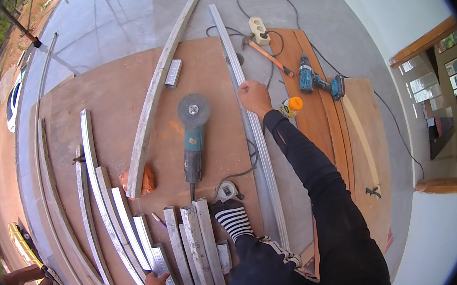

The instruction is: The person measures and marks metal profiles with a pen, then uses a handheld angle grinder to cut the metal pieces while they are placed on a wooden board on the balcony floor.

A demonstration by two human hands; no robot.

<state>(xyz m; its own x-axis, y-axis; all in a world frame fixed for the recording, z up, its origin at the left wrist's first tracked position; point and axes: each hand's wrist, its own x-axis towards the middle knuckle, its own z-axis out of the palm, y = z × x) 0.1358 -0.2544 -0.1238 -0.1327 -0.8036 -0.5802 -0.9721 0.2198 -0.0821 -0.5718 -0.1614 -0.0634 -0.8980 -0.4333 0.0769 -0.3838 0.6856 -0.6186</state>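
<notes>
1. Our right hand, outstretched and half-curled, sits at the long metal strip along the brown board's right edge; we cannot tell whether it grips.
2. Our left hand, low down, touches a silver channel, its grip unclear.
3. Near our right wrist, an orange-capped bottle bears a label we cannot read.

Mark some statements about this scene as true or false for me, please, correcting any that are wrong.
1. The right hand is at the long silver metal profile. True.
2. The teal-and-black angle grinder lies on the flat brown board. True.
3. The orange-handled hammer lies left of the grinder. False: that hammer lies to its right.
4. The left hand holds the teal cordless drill. False: the drill lies on reddish-brown wooden planks.
</notes>
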